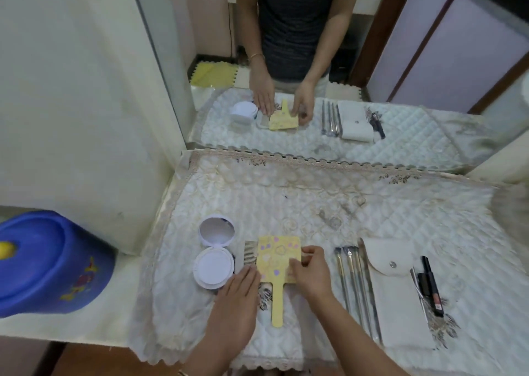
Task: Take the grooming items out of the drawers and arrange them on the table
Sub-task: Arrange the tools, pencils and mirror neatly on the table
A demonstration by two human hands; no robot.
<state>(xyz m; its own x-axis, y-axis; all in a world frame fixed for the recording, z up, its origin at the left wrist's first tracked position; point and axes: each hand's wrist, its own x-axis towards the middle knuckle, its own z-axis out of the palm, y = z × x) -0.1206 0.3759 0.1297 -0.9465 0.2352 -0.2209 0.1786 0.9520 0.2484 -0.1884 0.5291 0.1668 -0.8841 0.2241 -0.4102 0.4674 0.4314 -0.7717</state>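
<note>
Right grip: your right hand (310, 272) pinches the right edge of the yellow hand mirror (279, 258).
Left grip: your left hand (239, 298) lies flat and open at its left edge.
Mirror: face down on the table (315, 203), handle toward you.
Left of it: one comb (250, 256), one open compact (214, 254).
Right of it: three brushes (353, 284), one white pouch (396, 295), one black tube (430, 285).

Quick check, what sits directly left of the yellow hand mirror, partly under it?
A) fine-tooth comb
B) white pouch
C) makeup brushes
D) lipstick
A: the fine-tooth comb pokes out from the left edge of the yellow hand mirror, between it and the open white compact.
</note>
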